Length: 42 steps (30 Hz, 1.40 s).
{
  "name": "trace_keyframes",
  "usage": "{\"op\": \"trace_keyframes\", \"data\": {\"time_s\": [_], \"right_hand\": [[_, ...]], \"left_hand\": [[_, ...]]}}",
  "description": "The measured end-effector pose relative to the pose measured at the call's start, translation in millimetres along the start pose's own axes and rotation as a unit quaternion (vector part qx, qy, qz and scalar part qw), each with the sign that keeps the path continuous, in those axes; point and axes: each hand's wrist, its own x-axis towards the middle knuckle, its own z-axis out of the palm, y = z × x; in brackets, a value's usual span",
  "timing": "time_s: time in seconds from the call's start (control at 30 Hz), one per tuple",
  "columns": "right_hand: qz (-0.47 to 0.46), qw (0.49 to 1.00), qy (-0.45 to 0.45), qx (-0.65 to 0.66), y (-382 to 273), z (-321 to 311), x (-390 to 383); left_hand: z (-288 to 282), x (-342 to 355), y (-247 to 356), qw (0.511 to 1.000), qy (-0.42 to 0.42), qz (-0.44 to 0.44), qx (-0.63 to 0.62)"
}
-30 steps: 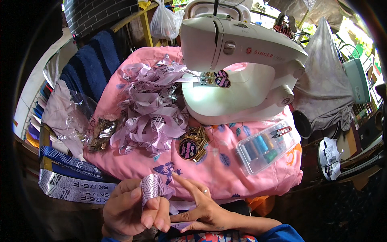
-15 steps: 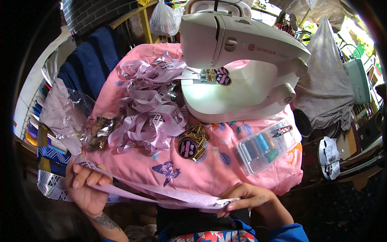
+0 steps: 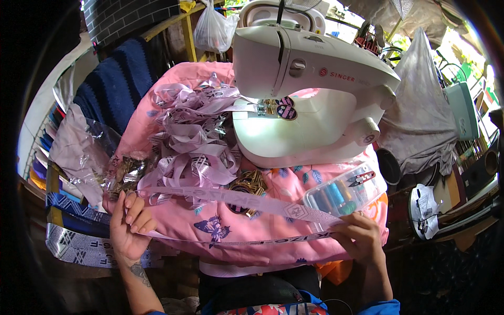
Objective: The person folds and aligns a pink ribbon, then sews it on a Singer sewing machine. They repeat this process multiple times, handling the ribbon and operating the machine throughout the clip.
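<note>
Lilac ribbon point(image 3: 296, 211) stretches between left grip point(image 3: 130, 231) and right grip point(image 3: 361, 237).

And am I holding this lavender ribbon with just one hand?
No, the lavender ribbon stretches between the left hand and the right hand, both gripping it.

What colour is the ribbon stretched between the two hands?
The ribbon is pale lilac with dark markings, clearest in the head view.

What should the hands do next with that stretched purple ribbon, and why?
Perhaps the left hand should bring the two strands of the lilac patterned ribbon closer together, because they spread apart there but nearly meet at the right hand.
</note>
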Motion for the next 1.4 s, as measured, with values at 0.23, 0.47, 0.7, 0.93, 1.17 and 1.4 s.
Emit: {"op": "trace_keyframes", "data": {"time_s": [0.23, 0.47, 0.7, 0.93, 1.17, 1.4], "right_hand": [[-0.031, 0.992, -0.085, -0.092, -15, 18, -15], [0.231, 0.931, -0.206, 0.192, -28, 4, -13], [0.058, 0.978, -0.083, 0.182, -33, 28, 46], [0.036, 0.981, -0.139, 0.129, -27, 69, 57], [-0.088, 0.989, -0.121, -0.02, -28, 74, 17], [0.05, 0.974, -0.16, 0.149, -32, 61, 14]], "left_hand": [[-36, -9, -8, 0.988, 0.096, -0.039, 0.113], [-50, -26, -4, 0.979, 0.14, -0.056, 0.134], [-55, -32, -5, 0.985, 0.146, -0.037, 0.088], [-59, -32, -2, 0.99, 0.126, -0.048, -0.029], [-71, -31, 0, 0.976, 0.107, -0.059, -0.178], [-64, -24, 1, 0.979, 0.095, -0.057, -0.17]]}}
